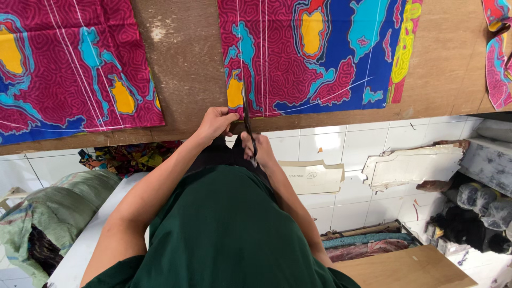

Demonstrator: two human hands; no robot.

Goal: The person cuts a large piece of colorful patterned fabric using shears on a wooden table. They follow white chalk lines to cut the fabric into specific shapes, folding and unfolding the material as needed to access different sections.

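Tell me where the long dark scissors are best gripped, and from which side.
Probably at the handle end of the long dark scissors, where the right hand already holds them, coming from the table's near edge. The blades point away over the patterned magenta-and-blue cloth, whose edge the left hand pins.

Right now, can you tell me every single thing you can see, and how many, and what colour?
Printed cloth with white chalk lines: one, magenta, blue, yellow and turquoise, middle of the table.
Second printed cloth: one, same colours, on the left of the table.
Cloth scraps: a few, same print, right edge.
Table: one, brown.
Scissors: one pair, dark, at the middle cloth's near edge.
Card pattern pieces: two, cream and white, on the white tiled floor.
Cloth bundle: one, pale green, lower left.
Left hand: pinches the cloth edge.
Right hand: grips the scissors.
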